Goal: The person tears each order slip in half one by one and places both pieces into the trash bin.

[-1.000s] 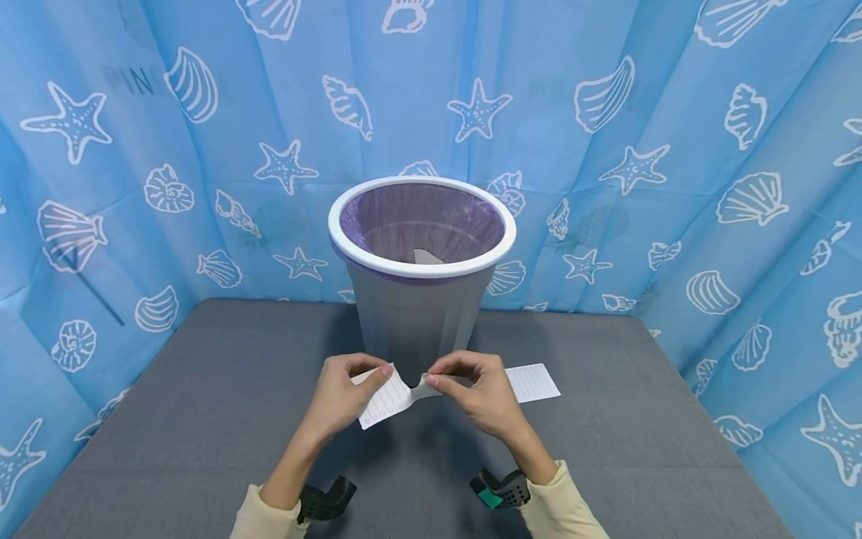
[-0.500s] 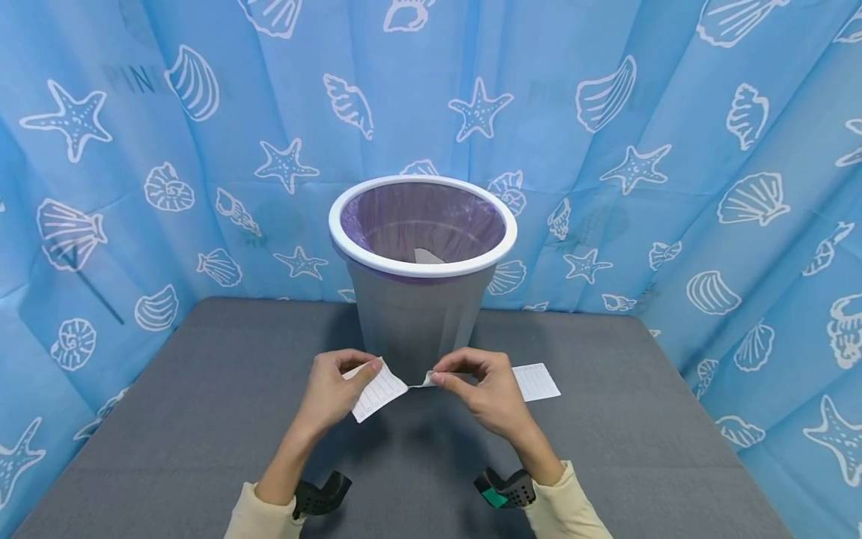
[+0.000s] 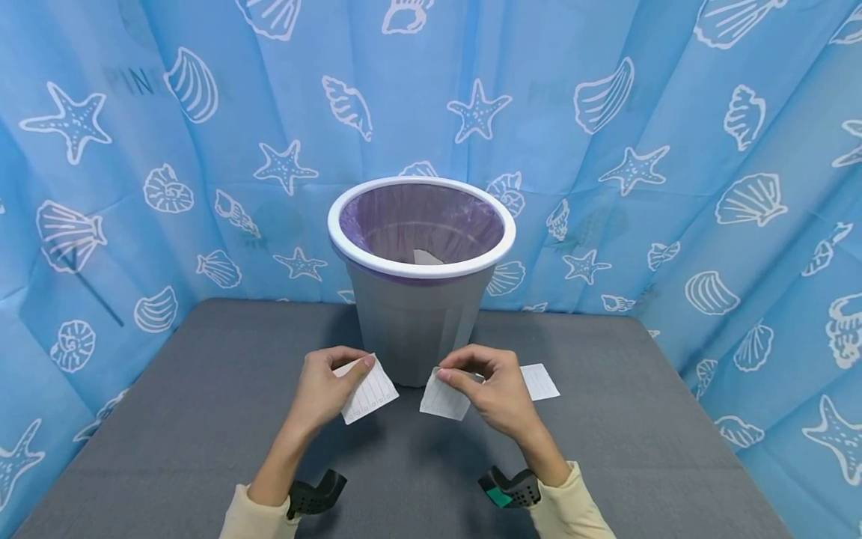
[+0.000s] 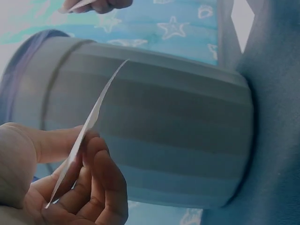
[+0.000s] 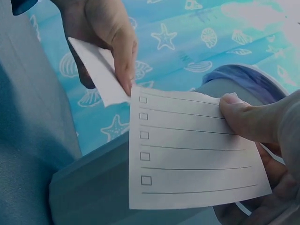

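In front of the bin, my left hand (image 3: 323, 393) pinches a torn piece of white checklist paper (image 3: 370, 393) between thumb and fingers. The left wrist view shows this left paper piece (image 4: 96, 108) nearly edge-on. My right hand (image 3: 500, 389) pinches a second torn piece (image 3: 444, 398), thumb on its face. In the right wrist view that right paper piece (image 5: 192, 150) shows ruled lines, a column of small boxes and a ragged upper edge. Both pieces are apart from each other in the head view. Behind them stands a grey trash bin (image 3: 417, 314) with a white rim.
A purple liner (image 3: 390, 209) covers the bin's inside, with a white scrap (image 3: 426, 257) down in it. Another lined paper (image 3: 540, 382) lies on the grey tabletop (image 3: 202, 419), right of my right hand. A blue seashell curtain (image 3: 236, 112) hangs behind.
One paper strip joined between my hands has come apart into two pieces. My left hand has moved left; my right hand has shifted slightly right, its piece now hanging down.
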Demonstrator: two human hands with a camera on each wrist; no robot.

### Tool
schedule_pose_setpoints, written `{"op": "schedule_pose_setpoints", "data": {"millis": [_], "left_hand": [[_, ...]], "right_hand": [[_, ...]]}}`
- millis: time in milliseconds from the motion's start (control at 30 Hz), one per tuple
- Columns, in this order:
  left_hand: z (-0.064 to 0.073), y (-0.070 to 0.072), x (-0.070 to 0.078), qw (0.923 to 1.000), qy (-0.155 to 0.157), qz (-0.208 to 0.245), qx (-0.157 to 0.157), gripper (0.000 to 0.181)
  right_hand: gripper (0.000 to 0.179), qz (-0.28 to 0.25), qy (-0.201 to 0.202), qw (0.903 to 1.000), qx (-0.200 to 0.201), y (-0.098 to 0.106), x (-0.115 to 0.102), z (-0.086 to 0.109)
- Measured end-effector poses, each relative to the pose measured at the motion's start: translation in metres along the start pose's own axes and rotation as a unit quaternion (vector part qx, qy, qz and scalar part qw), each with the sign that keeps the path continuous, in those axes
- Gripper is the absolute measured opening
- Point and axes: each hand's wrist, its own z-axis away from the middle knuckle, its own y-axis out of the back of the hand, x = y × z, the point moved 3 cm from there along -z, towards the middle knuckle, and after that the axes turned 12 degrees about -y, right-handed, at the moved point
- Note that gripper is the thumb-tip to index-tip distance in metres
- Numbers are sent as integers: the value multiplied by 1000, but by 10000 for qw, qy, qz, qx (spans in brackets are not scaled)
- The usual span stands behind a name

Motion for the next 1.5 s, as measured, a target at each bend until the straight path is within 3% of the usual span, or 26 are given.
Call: {"op": "schedule_pose_setpoints", "data": {"millis": [267, 467, 733, 900, 1067, 1300, 1500], "left_hand": [[-1, 8, 23, 9998, -121, 112, -86, 20], [-9, 22, 55, 9983, -557, 146, -68, 22], [-34, 45, 103, 9917, -1283, -29, -88, 18], [-58, 53, 132, 9870, -1601, -19, -143, 19], [-87, 55, 154, 9846, -1728, 236, -120, 19], [-126, 49, 174, 9888, -1430, 335, -273, 22], [-163, 46, 190, 9917, -1247, 114, -298, 24]], "right_hand": [[8, 93, 219, 9997, 95, 12, -11, -3], [6, 171, 477, 9986, 158, 27, -30, -12], [11, 287, 706, 9967, 281, 46, -69, -33], [13, 322, 883, 9951, 300, 57, -97, -50], [11, 386, 1134, 9924, 283, 66, -121, -73], [5, 406, 1114, 9925, 286, 70, -144, -108], [5, 331, 693, 9966, 300, 79, -151, -143]]}}
